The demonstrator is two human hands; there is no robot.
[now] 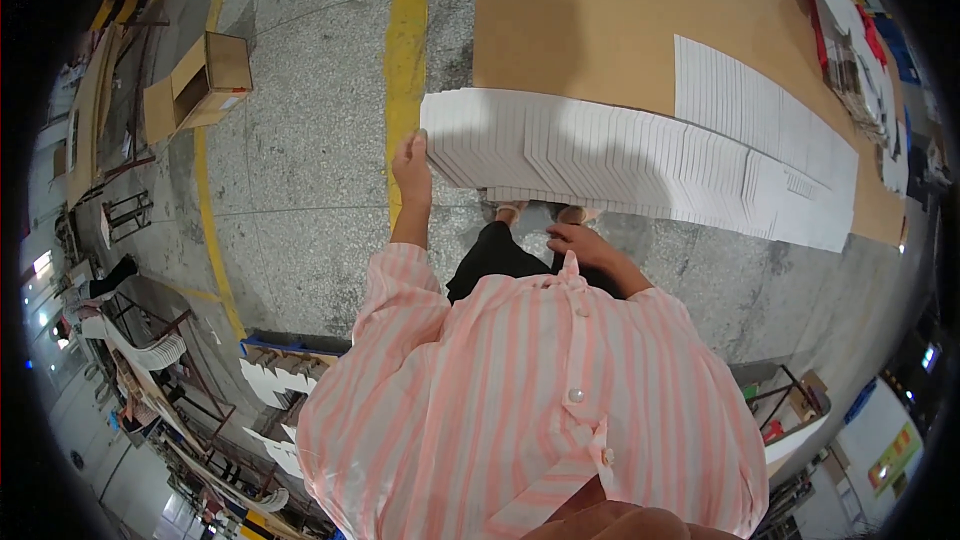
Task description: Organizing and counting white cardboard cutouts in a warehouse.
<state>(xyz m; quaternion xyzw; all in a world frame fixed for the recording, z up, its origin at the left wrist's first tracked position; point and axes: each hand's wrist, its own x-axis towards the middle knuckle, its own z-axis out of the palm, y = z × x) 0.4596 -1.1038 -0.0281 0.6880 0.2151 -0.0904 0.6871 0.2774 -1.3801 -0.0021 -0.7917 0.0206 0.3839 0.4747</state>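
Observation:
A long row of overlapping white cardboard sheets lies fanned out along the near edge of a brown cardboard surface. At the row's left end my left hand has its fingers bent against the edge of the outermost sheet, partly hidden there. My right hand hangs low in front of my body, just short of the row's near edge. Its fingers are loosely stretched and it holds nothing I can see. A second group of white sheets lies behind the row on the right.
The brown cardboard surface extends away from me, with a pile of white and red pieces at its far right. An opened brown carton stands on the floor to the left, past a yellow floor line. Racks with white pieces are at lower left.

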